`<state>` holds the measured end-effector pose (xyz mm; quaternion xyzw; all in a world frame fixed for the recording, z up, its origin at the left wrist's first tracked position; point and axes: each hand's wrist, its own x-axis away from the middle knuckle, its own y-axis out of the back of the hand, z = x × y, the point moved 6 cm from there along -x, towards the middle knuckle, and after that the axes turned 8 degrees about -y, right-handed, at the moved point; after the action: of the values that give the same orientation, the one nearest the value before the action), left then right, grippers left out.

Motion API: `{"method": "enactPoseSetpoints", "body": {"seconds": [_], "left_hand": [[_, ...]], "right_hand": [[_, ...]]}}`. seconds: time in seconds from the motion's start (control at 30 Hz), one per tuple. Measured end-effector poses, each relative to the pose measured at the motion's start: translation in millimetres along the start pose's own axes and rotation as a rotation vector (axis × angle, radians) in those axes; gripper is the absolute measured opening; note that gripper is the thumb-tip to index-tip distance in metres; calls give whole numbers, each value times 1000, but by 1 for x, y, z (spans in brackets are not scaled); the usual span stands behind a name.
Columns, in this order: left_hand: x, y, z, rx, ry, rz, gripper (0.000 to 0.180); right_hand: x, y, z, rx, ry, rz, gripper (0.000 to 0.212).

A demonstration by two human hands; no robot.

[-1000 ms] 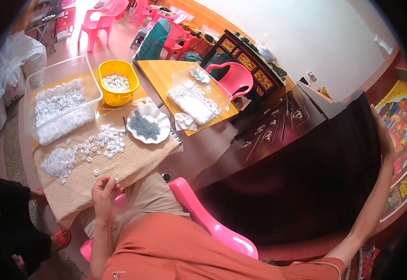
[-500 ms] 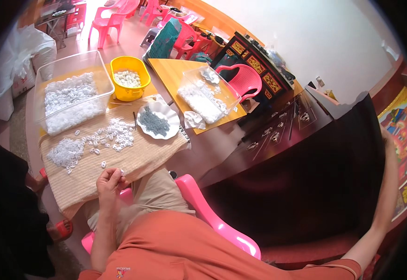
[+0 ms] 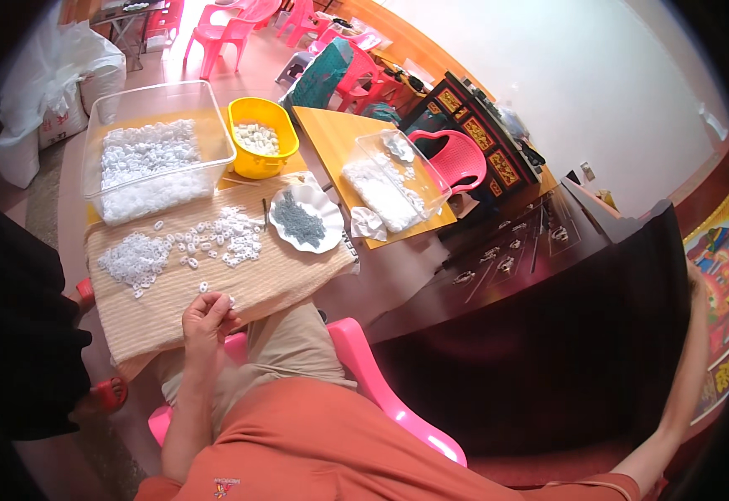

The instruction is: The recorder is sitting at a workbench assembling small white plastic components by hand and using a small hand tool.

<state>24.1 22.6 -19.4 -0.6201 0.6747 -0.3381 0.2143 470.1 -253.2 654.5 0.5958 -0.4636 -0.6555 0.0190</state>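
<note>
White piece point(image 3: 231, 303) sits pinched in left hand point(image 3: 206, 317).

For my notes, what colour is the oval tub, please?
The oval tub is yellow, clearest in the head view.

The white scalloped plate point(image 3: 332, 220), filled with small grey pieces point(image 3: 300, 217), rests on a ribbed beige cloth point(image 3: 160, 317). Left of the plate lie scattered white two-holed pieces point(image 3: 236, 235); farther left of it sits a denser white heap point(image 3: 134, 259). Beyond the plate, a yellow tub point(image 3: 257, 169) holds cream-coloured pieces point(image 3: 256, 139), and a large clear bin point(image 3: 214, 175) of white pieces stands up and left of it. Nearer the wearer than the plate, the left hand point(image 3: 206, 317) pinches a small white piece point(image 3: 231, 302). Far right of the plate, the right hand point(image 3: 695, 282) is at a dark panel's point(image 3: 540, 334) edge; its grip is unclear.
</note>
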Motion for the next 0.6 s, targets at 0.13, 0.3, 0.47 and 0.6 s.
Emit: {"method": "enactPoseSetpoints", "body": {"seconds": [0.13, 0.3, 0.47, 0.6], "left_hand": [[-1, -2, 1, 27, 6, 10, 8], [0, -7, 1, 126, 27, 36, 9], [2, -7, 9, 189, 97, 55, 10], [13, -15, 5, 158, 96, 48, 11]], "right_hand": [[0, 4, 7, 89, 70, -125, 27], [-5, -4, 24, 174, 155, -276, 27], [24, 6, -7, 418, 631, -418, 24], [137, -100, 238, -125, 438, -276, 23]]}}
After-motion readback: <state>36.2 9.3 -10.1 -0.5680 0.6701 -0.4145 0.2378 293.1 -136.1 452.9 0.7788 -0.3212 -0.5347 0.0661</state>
